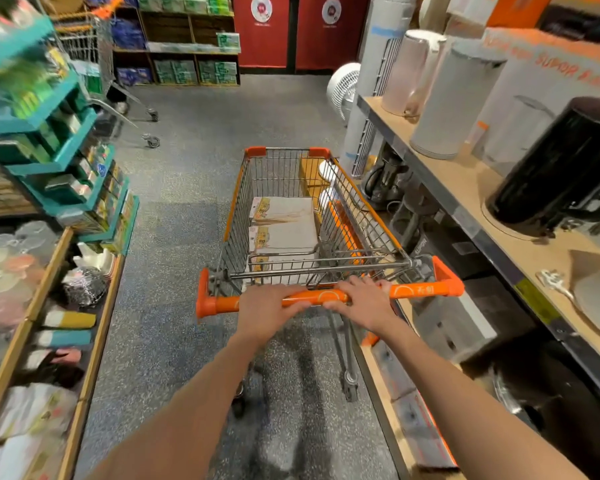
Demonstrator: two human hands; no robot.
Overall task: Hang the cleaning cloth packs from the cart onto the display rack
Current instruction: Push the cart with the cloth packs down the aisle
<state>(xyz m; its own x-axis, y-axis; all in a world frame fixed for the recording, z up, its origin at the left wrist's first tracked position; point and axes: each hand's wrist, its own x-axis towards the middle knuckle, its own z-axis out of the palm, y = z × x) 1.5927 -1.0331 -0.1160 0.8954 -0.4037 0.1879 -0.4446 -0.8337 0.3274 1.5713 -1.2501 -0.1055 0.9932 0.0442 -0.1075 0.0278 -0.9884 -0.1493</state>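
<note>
**Head view: cart wheeled along the aisle, packs not yet unloaded**

Head camera looked down on a wire shopping cart [312, 216] with orange trim standing in a store aisle. The left hand [267, 308] and the right hand [364, 303] both lay over the orange handle bar [413, 291], fingers curled round it and holding nothing else. The cleaning cloth packs [283, 223] lay flat in the basket, toward its left side and near the handle end: two pale packs with yellow header cards were plainly countable, one behind the other, and a third appeared to sit under the folded child-seat frame [291, 261], though the wires obscured it. No pack was in either hand. A display rack with hooks could not be identified with certainty; a teal tiered stand [59, 157] stood to the left, a wooden shelf [465, 188] carrying kettles [454, 98] ran along the right, and one further cart [94, 46] stood far ahead on the left.

The step in hand was judged to be positioning the cart. It would be done well by keeping both hands evenly on the bar, steering clear of the right-hand shelf edge, which the cart nearly touched, and stopping with the basket beside the rack so that packs could be lifted out by their header cards without reaching.
</note>
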